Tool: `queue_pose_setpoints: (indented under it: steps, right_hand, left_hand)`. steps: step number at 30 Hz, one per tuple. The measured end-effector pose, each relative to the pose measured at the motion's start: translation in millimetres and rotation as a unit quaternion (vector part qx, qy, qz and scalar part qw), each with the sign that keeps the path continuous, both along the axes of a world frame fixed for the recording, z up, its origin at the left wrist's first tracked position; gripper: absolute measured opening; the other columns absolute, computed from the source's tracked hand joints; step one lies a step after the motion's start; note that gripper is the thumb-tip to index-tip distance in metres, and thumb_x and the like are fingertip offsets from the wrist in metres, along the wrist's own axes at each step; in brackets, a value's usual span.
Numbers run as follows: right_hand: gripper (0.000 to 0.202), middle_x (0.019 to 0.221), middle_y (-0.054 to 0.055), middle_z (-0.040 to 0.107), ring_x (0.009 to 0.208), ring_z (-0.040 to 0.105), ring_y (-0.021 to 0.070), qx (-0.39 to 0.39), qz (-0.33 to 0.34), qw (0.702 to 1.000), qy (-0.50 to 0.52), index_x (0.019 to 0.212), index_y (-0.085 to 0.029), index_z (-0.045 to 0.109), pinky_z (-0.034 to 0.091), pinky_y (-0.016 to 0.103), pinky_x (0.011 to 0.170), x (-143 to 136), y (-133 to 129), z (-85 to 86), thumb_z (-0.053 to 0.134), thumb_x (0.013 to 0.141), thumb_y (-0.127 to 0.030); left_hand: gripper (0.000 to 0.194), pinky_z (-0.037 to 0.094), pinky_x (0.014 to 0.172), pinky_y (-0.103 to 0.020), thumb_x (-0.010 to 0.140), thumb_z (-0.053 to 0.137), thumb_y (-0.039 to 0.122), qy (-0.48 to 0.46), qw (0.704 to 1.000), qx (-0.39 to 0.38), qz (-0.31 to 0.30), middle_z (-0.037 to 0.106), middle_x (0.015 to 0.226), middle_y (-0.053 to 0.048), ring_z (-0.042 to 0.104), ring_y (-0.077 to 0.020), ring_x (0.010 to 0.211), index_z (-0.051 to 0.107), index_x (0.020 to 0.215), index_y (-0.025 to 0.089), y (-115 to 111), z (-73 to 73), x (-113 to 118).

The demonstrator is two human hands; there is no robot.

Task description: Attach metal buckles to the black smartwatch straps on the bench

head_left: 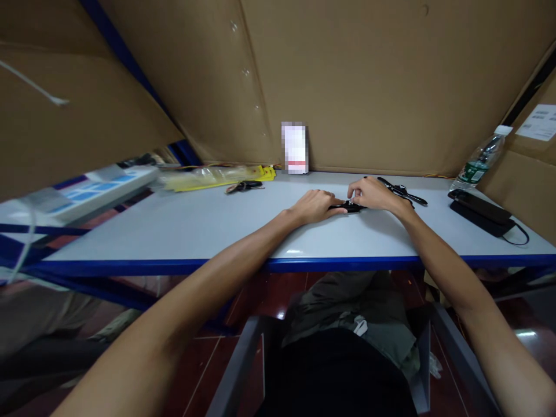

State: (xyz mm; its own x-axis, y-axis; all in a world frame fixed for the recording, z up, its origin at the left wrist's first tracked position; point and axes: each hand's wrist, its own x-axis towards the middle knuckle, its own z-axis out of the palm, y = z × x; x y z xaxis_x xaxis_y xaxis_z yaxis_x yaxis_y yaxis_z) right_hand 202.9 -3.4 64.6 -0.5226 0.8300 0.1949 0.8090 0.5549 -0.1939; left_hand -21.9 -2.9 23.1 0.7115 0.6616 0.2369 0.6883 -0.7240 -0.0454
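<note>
A slim black piece with a small shiny part at its middle (353, 209) lies low over the white tabletop, and its exact kind I cannot make out. My left hand (315, 206) is closed on its left end, thumb along the near side. My right hand (371, 193) bends over the other end, fingertips pinched together at the shiny part; the fingers hide much of the piece. Just beyond my right hand lies another long black item with several arms (403, 192).
A phone (295, 148) leans on the cardboard wall. To the left are yellow-edged plastic bags (217, 176), a small dark bundle (244, 186) and a white-and-blue case (104, 191). A water bottle (478, 162) and black pouch (481, 213) stand right. The table's blue edge (304, 264) faces me.
</note>
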Motion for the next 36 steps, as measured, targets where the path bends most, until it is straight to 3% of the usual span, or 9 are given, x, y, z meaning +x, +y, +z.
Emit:
queue_pose_setpoints:
  steps: [5,9,15,18,23,33,36]
  right_hand:
    - [0.027,0.083,0.005,0.074,0.072,0.059,0.0168,-0.028,0.002,1.0,0.004,0.1,-0.021,0.082,0.034,0.03,0.066,3,0,3.2,0.067,0.077,-0.017]
    - [0.013,0.074,0.004,0.069,0.068,0.054,0.0149,-0.027,0.0,1.0,-0.007,0.083,-0.018,0.08,0.031,0.03,0.064,2,0,0.5,0.071,0.082,-0.028]
    - [0.026,0.061,0.002,0.062,0.061,0.049,0.013,-0.014,0.028,1.0,0.003,0.072,-0.017,0.077,0.028,0.03,0.062,-2,3,-6.5,0.064,0.09,-0.03]
    - [0.025,0.062,0.001,0.064,0.061,0.05,0.0126,-0.016,0.03,0.999,0.02,0.073,-0.017,0.078,0.029,0.029,0.062,-2,5,-7.0,0.065,0.09,-0.031]
    - [0.017,0.072,0.0,0.069,0.067,0.056,0.0137,-0.019,0.01,0.999,0.035,0.095,-0.018,0.08,0.034,0.026,0.066,-3,3,-3.5,0.074,0.085,-0.03]
    - [0.028,0.067,0.003,0.066,0.064,0.053,0.0142,0.008,-0.005,1.0,-0.005,0.074,-0.017,0.076,0.029,0.029,0.063,-4,2,-8.3,0.063,0.094,-0.032]
    - [0.02,0.069,0.002,0.068,0.067,0.055,0.015,0.009,-0.003,1.0,0.024,0.084,-0.017,0.078,0.031,0.028,0.064,-4,4,-8.7,0.066,0.09,-0.032]
  left_hand:
    - [0.055,0.031,0.064,-0.034,0.106,0.039,0.06,0.002,1.0,0.004,-0.001,0.073,0.093,-0.011,0.063,-0.0226,0.076,0.075,0.128,0.025,1,-1.2,0]
    - [0.056,0.03,0.064,-0.034,0.106,0.039,0.061,-0.003,1.0,0.002,-0.006,0.073,0.092,-0.01,0.063,-0.0221,0.075,0.076,0.126,0.025,3,-2.8,-1]
    - [0.055,0.031,0.064,-0.033,0.105,0.04,0.062,-0.007,1.0,-0.003,-0.002,0.074,0.092,-0.009,0.063,-0.0216,0.075,0.076,0.125,0.025,3,-3.2,-1]
    - [0.057,0.032,0.065,-0.033,0.105,0.039,0.063,-0.008,1.0,-0.002,-0.005,0.074,0.093,-0.01,0.064,-0.0217,0.076,0.076,0.125,0.025,3,-3.5,-1]
    - [0.059,0.035,0.066,-0.032,0.105,0.037,0.064,-0.011,1.0,0.001,-0.008,0.074,0.091,-0.009,0.065,-0.0217,0.077,0.077,0.123,0.025,4,-5.0,-2]
    - [0.058,0.035,0.066,-0.033,0.105,0.038,0.064,-0.007,1.0,-0.009,0.0,0.074,0.093,-0.01,0.065,-0.0229,0.078,0.077,0.124,0.024,2,-2.7,-1]
    - [0.06,0.037,0.068,-0.034,0.105,0.037,0.065,-0.018,1.0,-0.009,-0.004,0.074,0.094,-0.011,0.066,-0.023,0.078,0.077,0.124,0.025,5,-5.3,-2]
